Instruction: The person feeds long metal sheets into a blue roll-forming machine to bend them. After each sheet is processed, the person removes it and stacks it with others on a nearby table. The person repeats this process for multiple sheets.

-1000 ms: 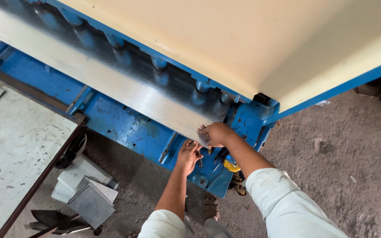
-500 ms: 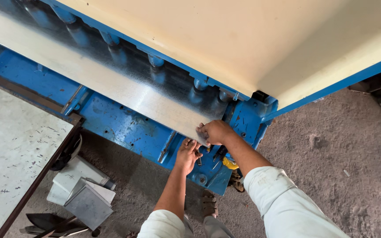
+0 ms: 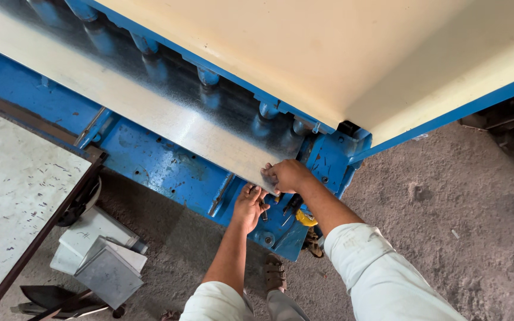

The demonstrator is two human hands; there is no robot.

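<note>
A long shiny metal sheet [image 3: 150, 113] lies on the bed of a blue machine [image 3: 150, 163], running under its cream top cover [image 3: 304, 53]. My right hand [image 3: 287, 176] grips the sheet's near corner with curled fingers. My left hand [image 3: 250, 205] is pressed against the blue frame just below that corner, fingers up under the sheet's edge. Whether the left hand grips the sheet or only touches it is hidden. Blue rollers [image 3: 206, 76] stand in a row behind the sheet.
A grey speckled table top [image 3: 13, 196] with a dark frame sits at the left. Under it lie white boxes and bent metal pieces [image 3: 99, 261]. A yellow object [image 3: 306, 219] hangs by the machine's corner. Dusty ground [image 3: 459, 226] spreads to the right. My sandalled foot [image 3: 273, 273] shows below.
Both hands stay at the sheet's near corner. The view has shifted slightly, and the hands sit a little further along the machine's edge.
</note>
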